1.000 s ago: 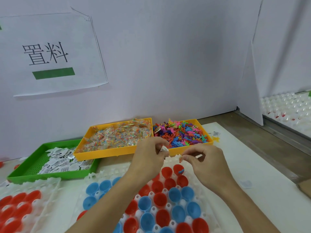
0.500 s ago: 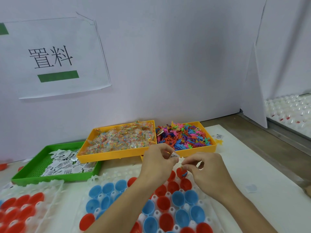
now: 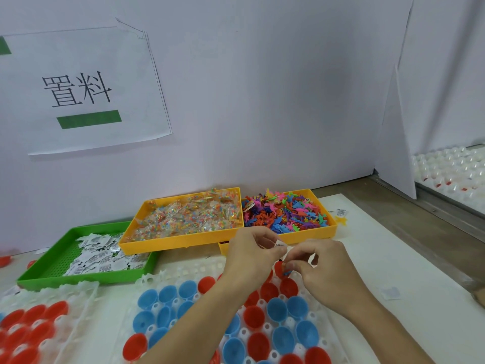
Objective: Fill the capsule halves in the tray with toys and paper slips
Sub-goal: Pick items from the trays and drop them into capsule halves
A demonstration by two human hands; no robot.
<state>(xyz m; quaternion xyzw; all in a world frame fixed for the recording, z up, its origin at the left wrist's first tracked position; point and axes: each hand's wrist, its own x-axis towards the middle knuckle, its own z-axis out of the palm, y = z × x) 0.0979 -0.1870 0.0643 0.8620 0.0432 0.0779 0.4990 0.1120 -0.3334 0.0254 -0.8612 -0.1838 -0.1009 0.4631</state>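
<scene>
The left hand (image 3: 252, 254) pinches a paper slip (image 3: 279, 244); the right hand (image 3: 319, 266) pinches a small toy (image 3: 286, 271) (blue, partly hidden) over a red capsule half (image 3: 278, 269) at the far edge of the white tray (image 3: 181, 271). Beyond sit the toy bin (image 3: 332, 224), packet bin (image 3: 183, 241) and slip bin (image 3: 42, 275).

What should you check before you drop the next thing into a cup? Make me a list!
1. Left hand has a paper slip: ok, pinched at its fingertips.
2. Right hand has a toy: ok, a small blue toy shows under its fingers.
3. Red capsule half under the hands is free: cannot tell, mostly hidden.
4. Toy tray stocked: ok.
5. Green slip tray stocked: ok.
6. White capsule tray flat on the table: ok.
</scene>
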